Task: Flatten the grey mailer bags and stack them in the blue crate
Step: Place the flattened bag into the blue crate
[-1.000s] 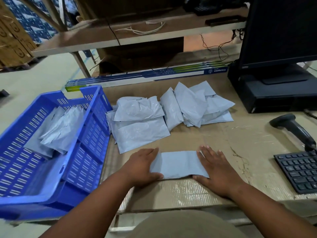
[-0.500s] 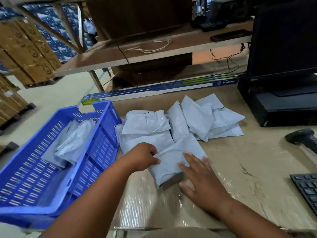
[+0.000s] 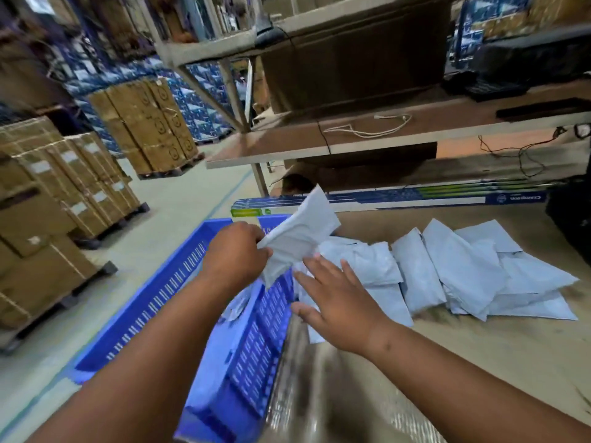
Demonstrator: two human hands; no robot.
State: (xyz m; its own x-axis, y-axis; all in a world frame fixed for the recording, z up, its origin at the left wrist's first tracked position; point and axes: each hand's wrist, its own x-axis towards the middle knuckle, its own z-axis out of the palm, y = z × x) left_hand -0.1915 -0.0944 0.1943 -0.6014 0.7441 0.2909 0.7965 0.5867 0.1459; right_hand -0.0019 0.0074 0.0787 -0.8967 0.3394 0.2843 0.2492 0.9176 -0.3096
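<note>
My left hand point(image 3: 235, 255) grips a grey mailer bag point(image 3: 300, 236) by its lower edge and holds it in the air above the right wall of the blue crate point(image 3: 166, 302). The bag tilts up and to the right. My right hand point(image 3: 335, 298) hovers just right of it with fingers spread, holding nothing. A pile of grey mailer bags point(image 3: 463, 273) lies on the table to the right. My left arm hides most of the crate's inside; a bit of grey bag point(image 3: 236, 306) shows there.
The cardboard-covered table point(image 3: 479, 353) lies under my right arm. A long blue and white box point(image 3: 415, 198) runs along its back edge under a wooden shelf point(image 3: 383, 139). Pallets of brown cartons point(image 3: 64, 193) stand on the floor at left.
The bag has left the table: my left hand has lifted it up and leftward over the crate. My right hand has let go of it. The view has swung left.
</note>
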